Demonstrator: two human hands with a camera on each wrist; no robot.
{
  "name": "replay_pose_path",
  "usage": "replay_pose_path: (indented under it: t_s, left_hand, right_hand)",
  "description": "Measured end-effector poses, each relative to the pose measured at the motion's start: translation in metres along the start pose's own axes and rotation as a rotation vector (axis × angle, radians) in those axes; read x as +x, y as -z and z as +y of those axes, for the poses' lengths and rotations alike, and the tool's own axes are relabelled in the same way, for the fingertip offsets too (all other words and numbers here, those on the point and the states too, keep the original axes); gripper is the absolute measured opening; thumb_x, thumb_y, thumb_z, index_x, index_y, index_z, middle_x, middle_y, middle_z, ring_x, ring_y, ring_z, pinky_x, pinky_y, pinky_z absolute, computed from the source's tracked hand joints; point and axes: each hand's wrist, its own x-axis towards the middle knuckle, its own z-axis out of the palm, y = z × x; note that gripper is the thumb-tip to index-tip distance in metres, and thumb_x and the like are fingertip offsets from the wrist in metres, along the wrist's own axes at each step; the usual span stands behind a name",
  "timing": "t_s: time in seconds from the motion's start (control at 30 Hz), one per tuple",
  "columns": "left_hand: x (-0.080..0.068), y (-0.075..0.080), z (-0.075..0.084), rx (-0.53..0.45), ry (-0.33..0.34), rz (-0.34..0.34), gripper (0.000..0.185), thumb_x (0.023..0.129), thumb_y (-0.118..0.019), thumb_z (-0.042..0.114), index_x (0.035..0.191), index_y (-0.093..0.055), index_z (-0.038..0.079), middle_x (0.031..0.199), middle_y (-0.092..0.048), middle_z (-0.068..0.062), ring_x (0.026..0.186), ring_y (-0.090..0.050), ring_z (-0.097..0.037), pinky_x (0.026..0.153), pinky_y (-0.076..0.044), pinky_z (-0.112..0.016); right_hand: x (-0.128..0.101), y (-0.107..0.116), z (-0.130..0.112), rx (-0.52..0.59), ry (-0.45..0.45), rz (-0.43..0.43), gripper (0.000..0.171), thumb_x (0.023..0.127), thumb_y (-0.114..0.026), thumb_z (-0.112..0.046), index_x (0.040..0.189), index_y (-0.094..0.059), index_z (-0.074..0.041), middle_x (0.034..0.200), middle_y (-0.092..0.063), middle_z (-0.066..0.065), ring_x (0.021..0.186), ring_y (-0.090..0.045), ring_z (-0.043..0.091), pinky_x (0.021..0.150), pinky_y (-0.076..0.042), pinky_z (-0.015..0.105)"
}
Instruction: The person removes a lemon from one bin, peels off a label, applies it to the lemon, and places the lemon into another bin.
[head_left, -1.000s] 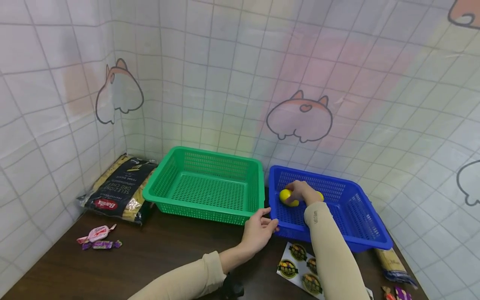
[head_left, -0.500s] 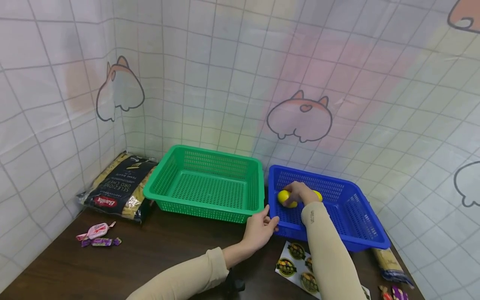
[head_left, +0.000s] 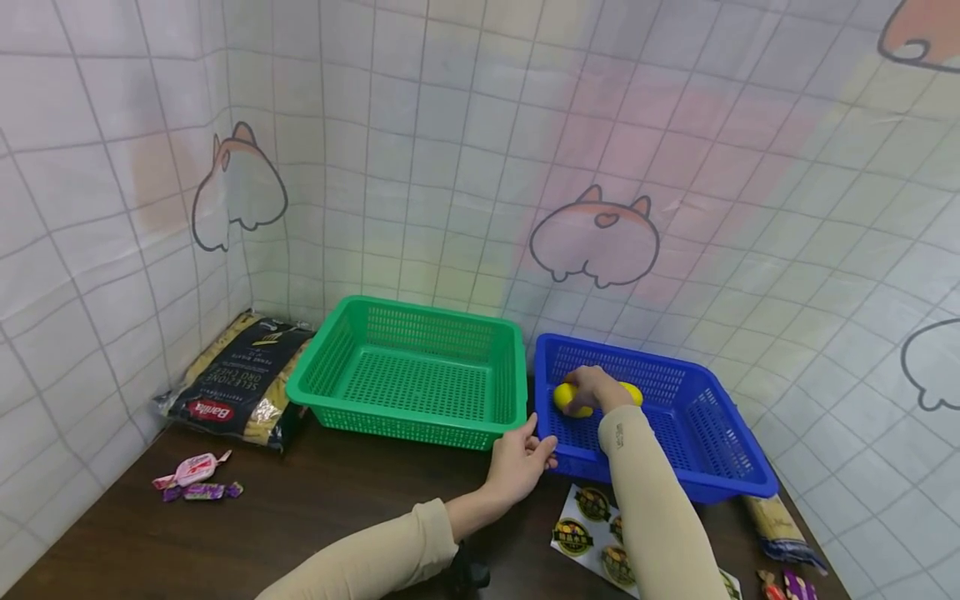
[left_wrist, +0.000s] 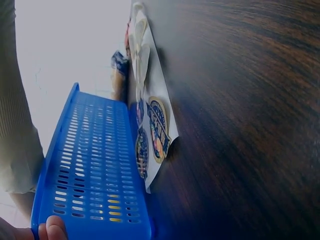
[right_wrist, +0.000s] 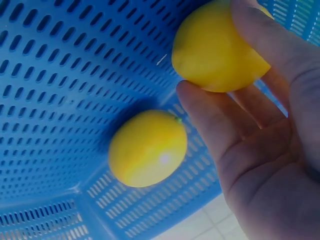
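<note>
Gripping a yellow lemon (right_wrist: 217, 47) inside the blue basket (head_left: 708, 425), toward the counter's (head_left: 337, 500) back-right corner: the right hand (head_left: 596, 387) has its fingers curled round it, a second lemon (right_wrist: 148, 150) just beside! The left hand (head_left: 516, 460) pinches that basket's near-left corner; the green basket (head_left: 420, 379) stands alongside.

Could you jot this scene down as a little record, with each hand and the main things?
Right hand: in the blue basket, gripping a lemon
Left hand: holding the blue basket's near left corner
Other lemon: in the blue basket, not held
Green basket: left of the blue one
Pasta bag: left of the green basket
Sweets: two on the left, two on the right
Sticker sheet: partly hidden by the right sleeve
</note>
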Motion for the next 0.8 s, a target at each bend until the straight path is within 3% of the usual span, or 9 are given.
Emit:
replay_pose_path:
  t_s: [0.13,0.47,0.8]
  left_hand:
    - [-0.002,0.000,0.000,-0.018,0.012,-0.004,0.062,0.098,-0.062,0.022,0.149,-0.037,-0.006,0.079,-0.075,-0.009,0.070,-0.073,-0.014,0.055,-0.047,-0.015]
    - [0.001,0.000,-0.001,0.005,0.002,-0.003,0.062,0.099,-0.062,0.023,0.149,-0.038,-0.004,0.082,-0.077,-0.008,0.071,-0.073,-0.012,0.060,-0.051,-0.014]
    - [0.001,0.001,-0.002,-0.001,-0.006,-0.016,0.063,0.099,-0.062,0.023,0.149,-0.037,-0.005,0.083,-0.076,-0.010,0.072,-0.073,-0.016,0.059,-0.050,-0.014]
  right_hand:
    - [-0.002,-0.002,-0.003,-0.018,0.011,-0.007,0.063,0.086,-0.078,-0.023,0.141,-0.054,-0.004,0.138,-0.059,0.019,0.118,-0.060,0.033,0.105,-0.048,0.053]
    - [-0.005,0.017,-0.013,-0.085,0.090,0.014,0.058,0.084,-0.078,-0.028,0.135,-0.061,-0.006,0.118,-0.068,0.013,0.096,-0.062,0.024,0.086,-0.055,0.040]
    - [-0.031,0.044,-0.025,0.002,0.052,0.000,0.063,0.084,-0.078,-0.031,0.140,-0.057,-0.009,0.128,-0.064,0.016,0.093,-0.067,0.025,0.083,-0.059,0.037]
